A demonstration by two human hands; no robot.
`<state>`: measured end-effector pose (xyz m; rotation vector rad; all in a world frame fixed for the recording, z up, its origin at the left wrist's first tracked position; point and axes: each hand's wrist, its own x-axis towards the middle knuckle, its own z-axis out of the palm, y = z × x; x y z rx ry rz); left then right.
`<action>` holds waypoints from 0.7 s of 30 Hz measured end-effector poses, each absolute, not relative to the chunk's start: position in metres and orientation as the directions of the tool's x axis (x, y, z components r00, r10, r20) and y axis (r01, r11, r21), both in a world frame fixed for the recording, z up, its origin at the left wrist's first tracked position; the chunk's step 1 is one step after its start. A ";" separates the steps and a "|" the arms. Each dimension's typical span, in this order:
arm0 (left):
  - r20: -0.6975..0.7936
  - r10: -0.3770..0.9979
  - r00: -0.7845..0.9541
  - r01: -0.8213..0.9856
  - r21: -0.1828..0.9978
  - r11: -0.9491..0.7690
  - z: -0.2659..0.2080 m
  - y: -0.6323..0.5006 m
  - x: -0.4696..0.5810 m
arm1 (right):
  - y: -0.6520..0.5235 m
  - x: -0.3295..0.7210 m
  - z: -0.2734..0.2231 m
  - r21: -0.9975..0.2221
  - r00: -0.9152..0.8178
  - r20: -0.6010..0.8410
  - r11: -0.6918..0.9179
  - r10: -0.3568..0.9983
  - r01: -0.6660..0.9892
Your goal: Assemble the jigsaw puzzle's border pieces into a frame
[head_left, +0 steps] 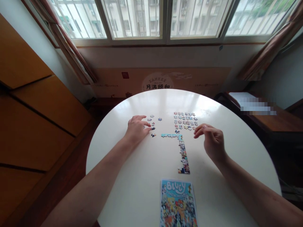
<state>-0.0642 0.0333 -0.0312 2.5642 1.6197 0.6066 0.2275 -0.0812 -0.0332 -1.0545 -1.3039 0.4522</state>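
Note:
My left hand (pixel 137 128) is over the left side of the table, fingers spread. Its fingertips are at a small group of loose jigsaw pieces; one touches or almost touches a dark puzzle piece (pixel 153 128). Another loose piece (pixel 153 135) lies just below. To the right of the sorted rows of puzzle pieces (pixel 186 121), my right hand (pixel 213 140) has its fingers curled and pressed together; whether a piece is between them cannot be made out. Between the hands is a joined puzzle border (pixel 184 154), its top strip (pixel 170 135) running left from the corner.
A colourful Bluey picture sheet (pixel 178 201) lies at the near side of the round white table (pixel 132 189). Wooden cabinets (pixel 35 119) stand left, a wooden desk (pixel 272 119) right, and a printed box panel (pixel 189 82) sits beneath the window.

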 end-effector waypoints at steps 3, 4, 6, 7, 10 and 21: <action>0.300 0.866 0.399 0.855 0.220 -0.470 -0.034 0.035 -0.063 | -0.080 0.228 -0.033 -0.817 0.282 0.571 0.499 0.771 0.288; 0.296 0.866 0.403 0.856 0.213 -0.472 -0.034 0.035 -0.063 | -0.080 0.228 -0.033 -0.816 0.287 0.572 0.499 0.768 0.293; 0.286 0.868 0.406 0.859 0.206 -0.469 -0.035 0.037 -0.062 | -0.079 0.228 -0.033 -0.816 0.285 0.571 0.495 0.770 0.297; 0.280 0.870 0.405 0.860 0.206 -0.466 -0.035 0.037 -0.061 | -0.079 0.228 -0.033 -0.817 0.282 0.570 0.494 0.772 0.298; 0.265 0.875 0.405 0.862 0.209 -0.462 -0.034 0.037 -0.061 | -0.079 0.227 -0.031 -0.814 0.275 0.573 0.498 0.772 0.298; 0.256 0.881 0.399 0.848 0.262 -0.460 -0.035 0.039 -0.060 | -0.082 0.225 -0.028 -0.823 0.269 0.561 0.490 0.783 0.287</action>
